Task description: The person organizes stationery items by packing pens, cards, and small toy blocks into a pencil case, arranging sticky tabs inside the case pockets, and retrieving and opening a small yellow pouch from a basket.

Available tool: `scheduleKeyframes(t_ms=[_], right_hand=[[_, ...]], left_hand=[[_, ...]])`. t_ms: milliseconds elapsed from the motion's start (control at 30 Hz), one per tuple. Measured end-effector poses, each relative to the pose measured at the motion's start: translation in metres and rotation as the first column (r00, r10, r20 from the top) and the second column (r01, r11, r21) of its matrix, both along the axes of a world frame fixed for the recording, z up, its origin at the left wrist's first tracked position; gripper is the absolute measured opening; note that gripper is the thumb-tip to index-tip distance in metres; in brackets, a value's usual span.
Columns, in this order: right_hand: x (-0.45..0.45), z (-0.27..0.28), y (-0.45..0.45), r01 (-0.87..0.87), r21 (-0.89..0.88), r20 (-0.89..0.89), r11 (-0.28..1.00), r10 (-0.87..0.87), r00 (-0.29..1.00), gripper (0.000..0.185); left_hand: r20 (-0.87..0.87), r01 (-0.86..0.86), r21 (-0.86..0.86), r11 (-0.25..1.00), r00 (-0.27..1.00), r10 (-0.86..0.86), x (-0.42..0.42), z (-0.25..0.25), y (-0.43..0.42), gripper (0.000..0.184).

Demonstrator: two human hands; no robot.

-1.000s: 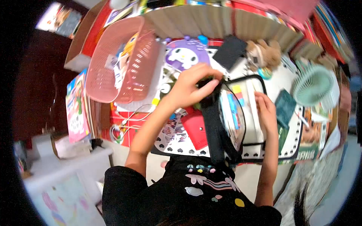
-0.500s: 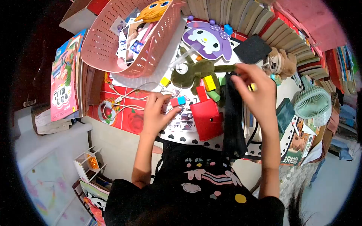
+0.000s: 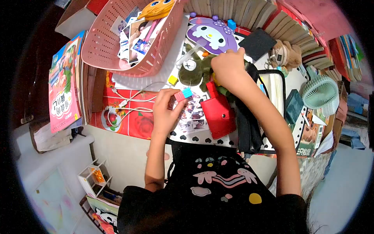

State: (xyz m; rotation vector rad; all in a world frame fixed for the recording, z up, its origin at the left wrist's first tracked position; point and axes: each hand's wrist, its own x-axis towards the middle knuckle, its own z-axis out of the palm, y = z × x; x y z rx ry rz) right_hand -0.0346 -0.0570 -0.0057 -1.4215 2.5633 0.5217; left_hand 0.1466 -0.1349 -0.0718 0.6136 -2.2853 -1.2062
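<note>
Head view: your left hand (image 3: pixel 165 109) pinches pink-and-blue blocks (image 3: pixel 183 94) by one end — likely keeping them paired; your right hand (image 3: pixel 229 69) (grip hidden, cannot tell) overlaps the green plush (image 3: pixel 191 78).

"Can you read the pink-and-blue book (image 3: pixel 66 84) on the left?"
"It carries bold Chinese characters, tilted. One looks like 己, though I wouldn't swear to it from this angle. The line beneath is too small."
"And the animal-printed panel (image 3: pixel 310 136), lower right?"
"White characters along its bottom edge, too blurred to spell out."
"Is that a label on the tan plush (image 3: pixel 291 57)?"
"A dark patch (image 3: pixel 279 58) with pale marks, too tiny to read."
"Any signs?"
"A black X on the white eye (image 3: pixel 189 65) of the green plush toy (image 3: pixel 191 77), and black hearts bordering the white table mat (image 3: pixel 190 136)."
</note>
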Motion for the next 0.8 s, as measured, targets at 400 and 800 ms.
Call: scheduleKeyframes(t_ms=[400, 800], right_hand=[[0.007, 0.018, 0.030, 0.167, -0.670, 0.408, 0.723, 0.170, 0.897, 0.027], [-0.029, 0.039, 0.194, 0.606, -0.749, 0.633, 0.266, 0.017, 0.774, 0.025]], left_hand=[[-0.350, 0.277, 0.348, 0.896, 0.925, -0.150, -0.022, 0.041, -0.003, 0.024], [-0.075, 0.835, -0.059, 0.547, 0.543, -0.836, -0.176, 0.106, 0.064, 0.039]])
